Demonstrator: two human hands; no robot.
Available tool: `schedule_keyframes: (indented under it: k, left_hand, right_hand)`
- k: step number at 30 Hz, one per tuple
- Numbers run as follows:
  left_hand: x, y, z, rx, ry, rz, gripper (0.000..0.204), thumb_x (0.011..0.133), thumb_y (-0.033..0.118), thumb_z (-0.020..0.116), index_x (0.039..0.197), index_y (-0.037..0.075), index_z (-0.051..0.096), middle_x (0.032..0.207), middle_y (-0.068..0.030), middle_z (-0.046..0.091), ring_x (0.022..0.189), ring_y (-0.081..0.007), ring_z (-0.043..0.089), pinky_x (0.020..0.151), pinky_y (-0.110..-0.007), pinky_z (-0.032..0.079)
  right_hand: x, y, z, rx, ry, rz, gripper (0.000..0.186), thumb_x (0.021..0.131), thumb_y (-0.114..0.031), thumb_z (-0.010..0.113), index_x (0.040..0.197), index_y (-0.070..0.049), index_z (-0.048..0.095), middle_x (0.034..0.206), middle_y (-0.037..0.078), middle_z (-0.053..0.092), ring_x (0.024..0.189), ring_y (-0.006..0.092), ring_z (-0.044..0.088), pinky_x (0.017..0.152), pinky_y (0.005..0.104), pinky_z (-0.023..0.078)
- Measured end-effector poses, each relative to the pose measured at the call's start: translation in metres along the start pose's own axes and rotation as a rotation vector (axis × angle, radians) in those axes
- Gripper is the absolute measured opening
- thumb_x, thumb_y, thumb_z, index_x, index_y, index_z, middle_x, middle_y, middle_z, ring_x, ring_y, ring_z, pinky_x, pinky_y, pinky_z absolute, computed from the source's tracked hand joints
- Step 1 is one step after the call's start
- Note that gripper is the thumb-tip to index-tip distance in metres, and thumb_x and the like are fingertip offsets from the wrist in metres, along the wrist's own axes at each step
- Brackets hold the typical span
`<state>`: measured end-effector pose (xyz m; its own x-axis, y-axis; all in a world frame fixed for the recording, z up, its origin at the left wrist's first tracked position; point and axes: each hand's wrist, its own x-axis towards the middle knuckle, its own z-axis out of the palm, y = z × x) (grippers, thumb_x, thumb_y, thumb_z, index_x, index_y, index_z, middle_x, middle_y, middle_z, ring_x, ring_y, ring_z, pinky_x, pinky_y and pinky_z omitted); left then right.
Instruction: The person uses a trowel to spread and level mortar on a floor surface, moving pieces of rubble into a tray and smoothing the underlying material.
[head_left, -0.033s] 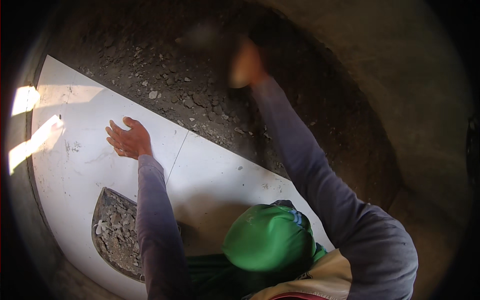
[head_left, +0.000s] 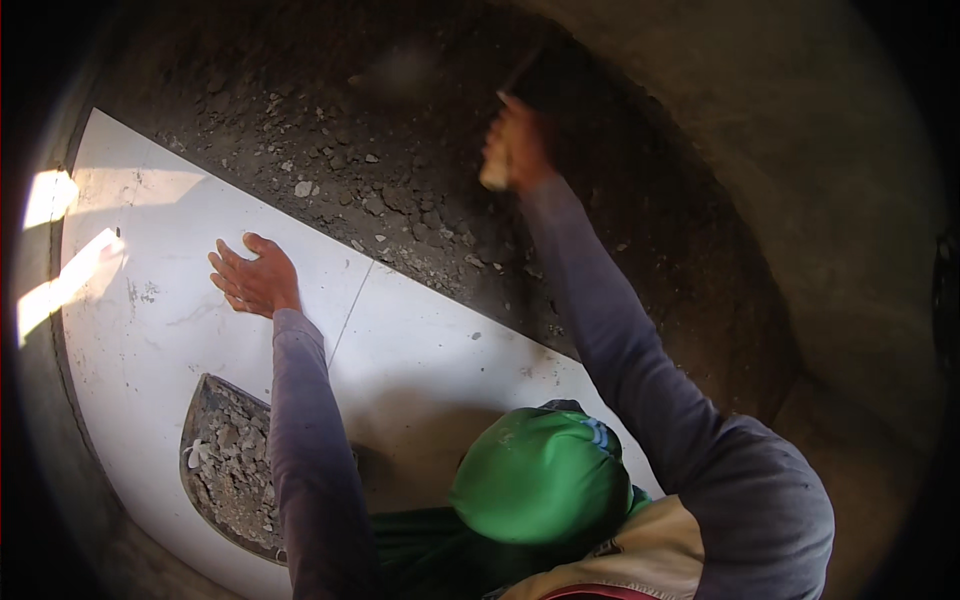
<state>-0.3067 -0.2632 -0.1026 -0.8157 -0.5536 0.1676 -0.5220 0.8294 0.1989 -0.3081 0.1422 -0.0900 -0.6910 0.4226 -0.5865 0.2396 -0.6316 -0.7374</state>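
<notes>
My left hand (head_left: 258, 275) rests with fingers apart on white floor panels (head_left: 150, 250). Beside my left forearm sits a dark, curved-edged pan (head_left: 225, 470) holding grey rubble. My right hand (head_left: 520, 140), blurred, is closed round the pale handle (head_left: 495, 168) of a tool, over the dark rubble-strewn ground (head_left: 380, 190); a thin dark part of the tool reaches up from the fist, too blurred to make out.
A rounded green fabric shape (head_left: 535, 470) with blue stripes lies between my forearms at the lower edge. A concrete surface (head_left: 800, 140) curves along the right. Bright sunlit patches (head_left: 65, 285) fall at the far left.
My right hand has moved a little down and to the right and is less blurred, with the tool's handle showing more clearly. My left hand is almost unmoved.
</notes>
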Motion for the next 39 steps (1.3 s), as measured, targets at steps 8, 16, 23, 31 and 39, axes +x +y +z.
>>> schedule_keyframes:
  k: [8,16,23,31,39]
  left_hand:
    - [-0.001,0.000,0.008,0.040,0.036,0.033,0.067,0.112,0.054,0.044,0.169,0.018,0.047,0.178,-0.0081,0.039,0.166,-0.0354,0.030,0.133,-0.056,0.022]
    - [0.002,-0.081,-0.026,0.126,-0.274,0.424,0.073,0.114,0.053,0.044,0.174,0.013,0.035,0.182,-0.0174,0.027,0.166,-0.0436,0.029,0.135,-0.051,0.026]
    - [-0.027,-0.126,-0.198,-0.062,-1.003,0.524,0.044,0.109,0.029,0.065,0.135,-0.006,0.073,0.100,-0.0105,0.081,0.093,-0.0171,0.076,0.089,-0.034,0.059]
    - [-0.115,-0.053,-0.162,-0.058,-0.838,0.874,0.034,0.104,0.011,0.065,0.134,-0.003,0.072,0.111,-0.0206,0.077,0.097,-0.0301,0.075,0.089,-0.039,0.059]
    - [-0.206,-0.002,-0.094,-0.004,-0.374,1.066,0.063,0.108,0.023,0.060,0.165,-0.001,0.046,0.167,-0.0302,0.042,0.153,-0.0450,0.044,0.127,-0.050,0.037]
  right_hand:
    - [-0.153,-0.026,-0.135,-0.129,0.278,-0.121,0.034,0.110,-0.041,0.066,0.092,-0.014,0.057,0.068,0.000,0.052,0.052,0.0142,0.055,0.044,0.0361,0.050]
    - [-0.157,0.036,-0.134,-0.221,0.000,0.025,0.035,0.110,-0.042,0.066,0.094,-0.012,0.059,0.067,0.001,0.055,0.049,0.0135,0.056,0.042,0.0356,0.051]
    - [-0.247,0.011,-0.270,-0.105,0.267,-0.002,0.034,0.113,-0.041,0.062,0.095,-0.013,0.058,0.068,0.001,0.055,0.049,0.0130,0.054,0.040,0.0332,0.049]
    - [-0.240,0.073,-0.148,-0.453,-0.367,0.186,0.032,0.114,-0.035,0.065,0.108,-0.004,0.067,0.073,0.002,0.061,0.054,0.0112,0.056,0.047,0.0327,0.049]
    - [-0.297,0.002,-0.368,-0.277,0.026,0.192,0.043,0.113,-0.048,0.065,0.110,-0.005,0.064,0.068,0.000,0.055,0.049,0.0110,0.053,0.041,0.0326,0.045]
